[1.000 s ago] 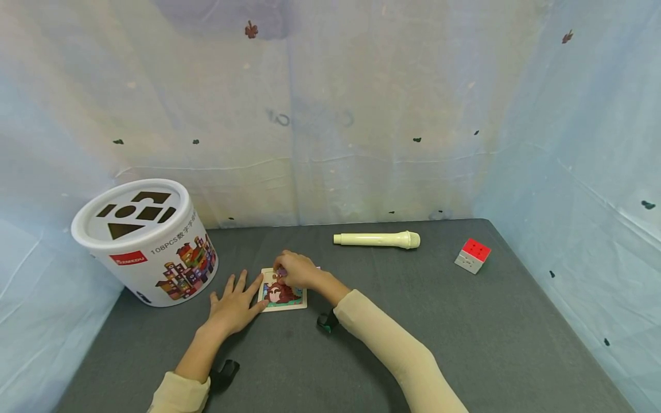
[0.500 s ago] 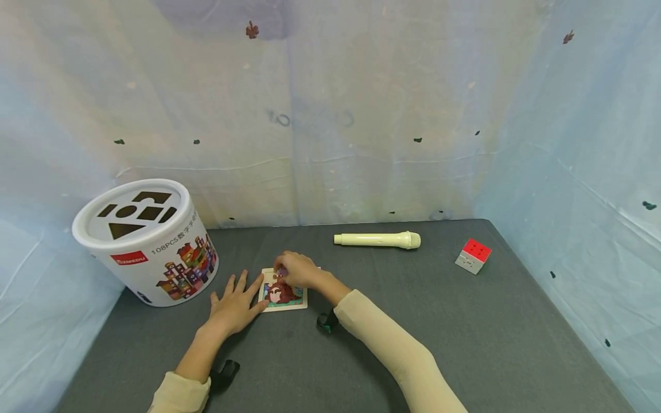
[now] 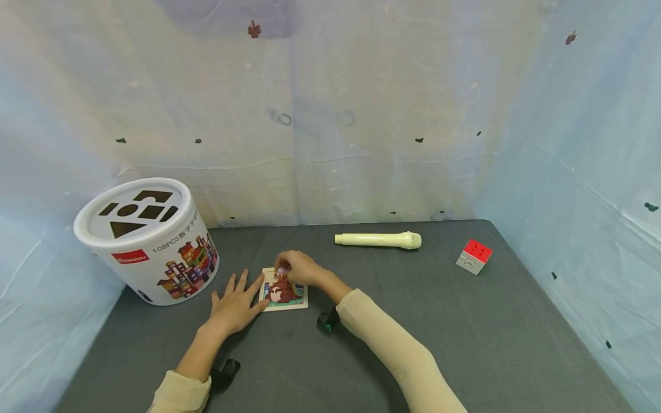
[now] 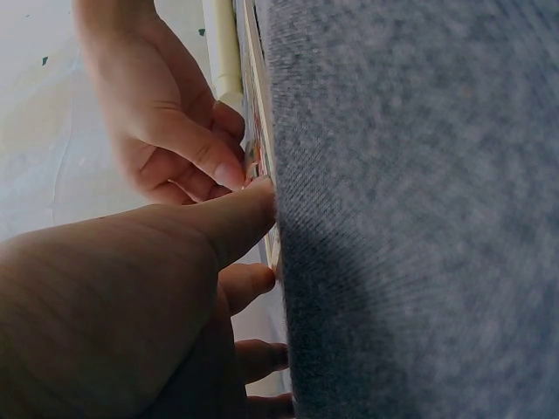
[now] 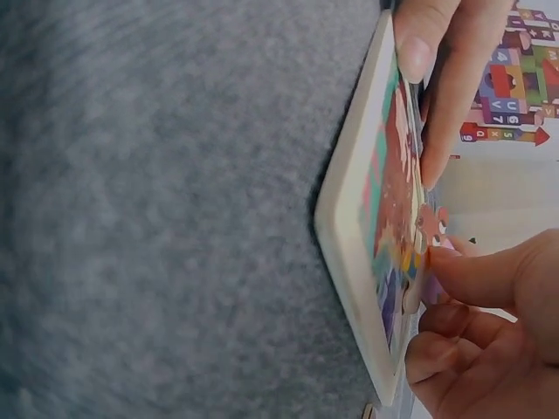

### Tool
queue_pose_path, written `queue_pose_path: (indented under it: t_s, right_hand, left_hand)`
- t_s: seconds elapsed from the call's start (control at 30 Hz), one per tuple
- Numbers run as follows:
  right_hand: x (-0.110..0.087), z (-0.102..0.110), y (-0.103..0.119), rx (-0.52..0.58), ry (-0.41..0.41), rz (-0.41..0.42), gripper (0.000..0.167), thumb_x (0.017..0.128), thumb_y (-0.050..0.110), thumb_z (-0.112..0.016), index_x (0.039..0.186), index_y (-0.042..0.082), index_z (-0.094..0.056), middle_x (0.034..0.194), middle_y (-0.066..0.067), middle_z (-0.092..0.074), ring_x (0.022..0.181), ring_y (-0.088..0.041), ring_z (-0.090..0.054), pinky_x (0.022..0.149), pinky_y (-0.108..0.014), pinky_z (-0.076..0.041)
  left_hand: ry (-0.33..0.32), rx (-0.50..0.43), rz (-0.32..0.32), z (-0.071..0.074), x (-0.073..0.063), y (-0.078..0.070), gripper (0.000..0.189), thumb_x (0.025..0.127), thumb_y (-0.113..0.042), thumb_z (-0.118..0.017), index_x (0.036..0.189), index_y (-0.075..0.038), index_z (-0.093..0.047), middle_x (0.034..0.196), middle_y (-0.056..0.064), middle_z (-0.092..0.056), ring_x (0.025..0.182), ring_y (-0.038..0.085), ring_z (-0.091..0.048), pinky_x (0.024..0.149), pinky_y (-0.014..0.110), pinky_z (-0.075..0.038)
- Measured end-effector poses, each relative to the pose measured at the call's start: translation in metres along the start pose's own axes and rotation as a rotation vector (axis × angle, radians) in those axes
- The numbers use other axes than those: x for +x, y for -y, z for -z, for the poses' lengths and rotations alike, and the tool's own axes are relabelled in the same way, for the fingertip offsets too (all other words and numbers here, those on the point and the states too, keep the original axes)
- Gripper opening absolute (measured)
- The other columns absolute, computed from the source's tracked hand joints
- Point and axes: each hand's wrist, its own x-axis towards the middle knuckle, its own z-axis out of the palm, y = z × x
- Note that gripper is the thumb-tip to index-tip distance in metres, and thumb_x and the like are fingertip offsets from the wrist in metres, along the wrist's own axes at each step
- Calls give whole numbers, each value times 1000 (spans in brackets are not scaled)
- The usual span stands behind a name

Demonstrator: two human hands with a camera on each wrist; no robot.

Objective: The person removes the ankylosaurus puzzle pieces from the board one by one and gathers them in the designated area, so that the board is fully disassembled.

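A small wooden jigsaw puzzle [image 3: 281,293] with a brown animal picture and a pale frame [image 5: 349,253] lies flat on the grey table. My left hand [image 3: 232,307] is spread at its left side, thumb and index fingertip right at the frame. Over the puzzle's upper part, my right hand [image 3: 298,268] pinches a puzzle piece [image 5: 431,225] between thumb and fingers. That piece shows a reddish-brown face and some purple, and it stands tilted up from the picture in the right wrist view. Fingers hide part of it.
At the left stands a large white block bucket [image 3: 150,246] with shape holes in its lid. A pale yellow toy microphone [image 3: 377,240] lies behind the puzzle. Further right sits a red-and-white puzzle cube [image 3: 473,257]. Pale cloth walls surround the table [image 3: 490,344].
My right hand has turned slightly over the puzzle, with the piece still pinched. My left hand keeps its place at the frame. The head view has shifted a little.
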Motion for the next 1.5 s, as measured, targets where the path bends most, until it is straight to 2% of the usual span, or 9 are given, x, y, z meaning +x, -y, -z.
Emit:
queue_pose_path:
  t_s: [0.2, 0.4, 0.53, 0.7, 0.8, 1.0, 1.23, 1.4, 1.5]
  right_hand:
    - [1, 1, -4, 65, -21, 18, 10, 100, 6, -61, 104, 6, -69, 90, 0, -66, 75, -9, -58, 68, -22, -49]
    - [0, 5, -3, 133, -23, 55, 11, 98, 0, -61, 102, 3, -71, 90, -5, -68, 73, -9, -59, 65, -22, -49]
    - [0, 7, -5, 168, -47, 92, 11, 97, 2, -62, 101, 2, -73, 90, -5, -69, 72, -9, -60, 65, -21, -50]
    - [-4, 15, -8, 222, -97, 106, 12, 97, 5, -64, 103, 2, -74, 91, -5, -69, 70, -17, -60, 62, -23, -49]
    - [-7, 20, -14, 229, -116, 114, 13, 97, 5, -64, 105, 1, -74, 91, -7, -69, 69, -20, -60, 62, -24, -48]
    - [-17, 28, -31, 220, -137, 115, 14, 97, 5, -64, 106, 1, -74, 92, -6, -70, 67, -16, -59, 61, -23, -49]
    - [-34, 43, -47, 248, -133, 120, 17, 98, 2, -62, 109, -6, -71, 95, -12, -70, 79, -30, -65, 66, -27, -51]
    - [-47, 53, -59, 222, -137, 71, 17, 97, 5, -64, 109, -3, -72, 96, -7, -71, 83, -20, -65, 70, -27, -51]
    - [-55, 58, -65, 199, -141, 79, 16, 96, 5, -65, 108, -4, -72, 95, -7, -72, 83, -15, -64, 73, -28, -52]
  left_hand:
    - [0, 5, 4, 0, 1, 0, 72, 100, -48, -55, 159, -16, -30, 160, 30, -17, 144, 56, -12, 99, 84, -14]
    - [1, 8, 6, 0, 1, 0, 71, 100, -47, -56, 159, -16, -30, 160, 30, -17, 144, 56, -12, 99, 84, -14]
    - [5, 10, 8, 0, 1, -1, 71, 100, -48, -55, 159, -16, -30, 160, 30, -17, 144, 56, -12, 99, 84, -14]
    - [7, 10, 12, 0, 1, -1, 72, 100, -48, -55, 158, -16, -30, 160, 30, -17, 144, 56, -12, 99, 84, -14]
    - [8, 6, 19, -1, 1, 0, 72, 100, -49, -55, 159, -16, -30, 160, 29, -17, 145, 55, -11, 99, 83, -13]
    - [4, -5, 21, -1, 1, 0, 73, 100, -50, -55, 159, -16, -29, 161, 29, -17, 145, 55, -11, 100, 83, -12]
    - [3, -14, 9, -2, 1, 1, 73, 100, -49, -55, 159, -17, -28, 161, 29, -16, 145, 55, -10, 100, 83, -11]
    - [-12, -1, -1, -3, 0, 1, 72, 100, -48, -56, 159, -16, -29, 160, 30, -17, 144, 56, -12, 99, 84, -13]
    - [-6, 15, 4, -5, 1, 2, 72, 100, -47, -56, 159, -17, -28, 160, 29, -17, 145, 55, -12, 99, 84, -13]
